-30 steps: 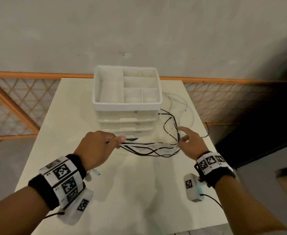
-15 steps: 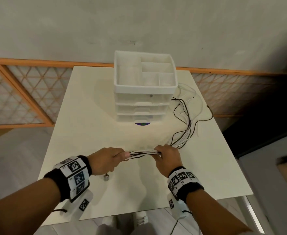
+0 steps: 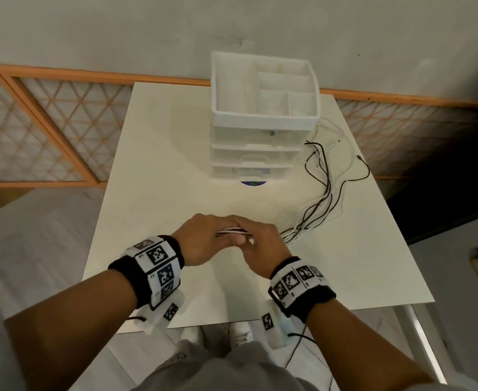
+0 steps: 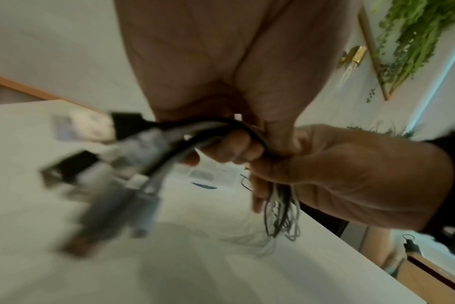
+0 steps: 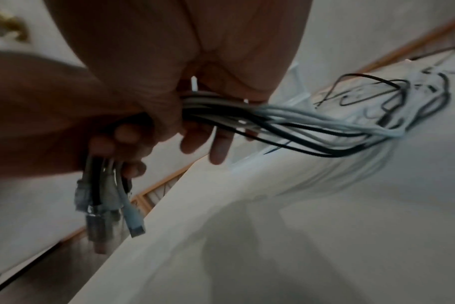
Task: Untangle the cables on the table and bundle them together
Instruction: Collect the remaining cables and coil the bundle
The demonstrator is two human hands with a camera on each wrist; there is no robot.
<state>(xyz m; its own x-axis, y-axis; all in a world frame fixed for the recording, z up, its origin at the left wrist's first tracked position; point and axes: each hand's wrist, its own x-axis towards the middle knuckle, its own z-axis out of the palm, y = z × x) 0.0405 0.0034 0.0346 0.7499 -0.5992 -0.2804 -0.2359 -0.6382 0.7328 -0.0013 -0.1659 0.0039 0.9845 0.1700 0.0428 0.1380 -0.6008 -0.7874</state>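
Note:
A bunch of black and white cables (image 3: 323,198) trails over the white table (image 3: 161,170) from the right of the drawer unit to my hands. My left hand (image 3: 204,241) and right hand (image 3: 263,246) meet above the table's near half, both gripping the gathered cables (image 3: 232,230). In the left wrist view my left hand's fingers (image 4: 234,148) curl round the bundle, and the plug ends (image 4: 104,164) hang blurred below it. In the right wrist view the right hand (image 5: 208,131) holds the strands (image 5: 325,127) as they fan out to the right, while the left hand (image 5: 65,113) clutches the plugs (image 5: 107,205).
A white drawer unit (image 3: 263,119) with an open compartment tray on top stands at the table's far middle. A purple disc (image 3: 253,183) peeks out under its front. An orange lattice railing (image 3: 48,122) runs behind and to the left. The table's near edge lies just below my wrists.
My hands have come together: the right hand has slid left along the bundle until it touches the left hand. The loose cables have been drawn nearer along the table's right side.

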